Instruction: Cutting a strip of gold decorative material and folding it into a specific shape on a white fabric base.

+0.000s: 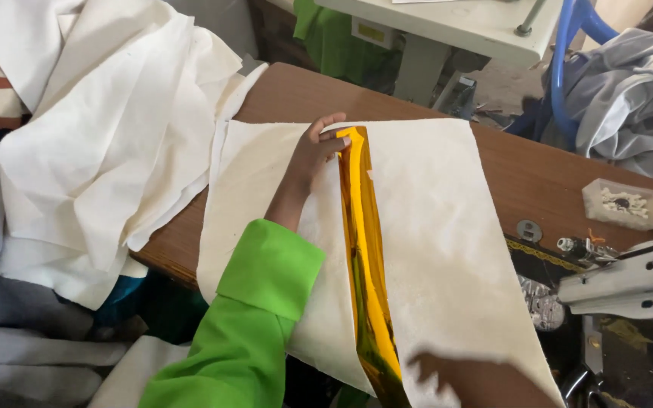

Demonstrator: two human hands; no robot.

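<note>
The left hand [317,151] lies with its fingers spread and pressed flat, thumb and fingertips touching the far end of a shiny gold strip [364,257]; it pins rather than pinches, with nothing closed inside the palm. Its arm, in a bright green sleeve [255,317], crosses the cream cloth panel [447,242] from the near left. The right hand [478,381] shows only in part at the bottom edge of the view, resting on the same panel just right of the strip's near end; whether its fingers are curled on anything I cannot tell, as most of it is cut off.

The gold strip runs long and narrow, its long axis going from the far side of the table toward the near edge, slightly slanted to the right as it comes closer. It sits in the fold where two layers of the cream panel meet, so the left hand holds the far end and the right hand is nearer the near end.

The panel covers the middle of the brown wooden table [538,177] and hangs over its near edge. A heap of loose cream fabric [107,128] spills over the table's left corner. At the right edge stands part of a sewing machine [629,283], with a small clear box [617,202] of bits beside it.
</note>
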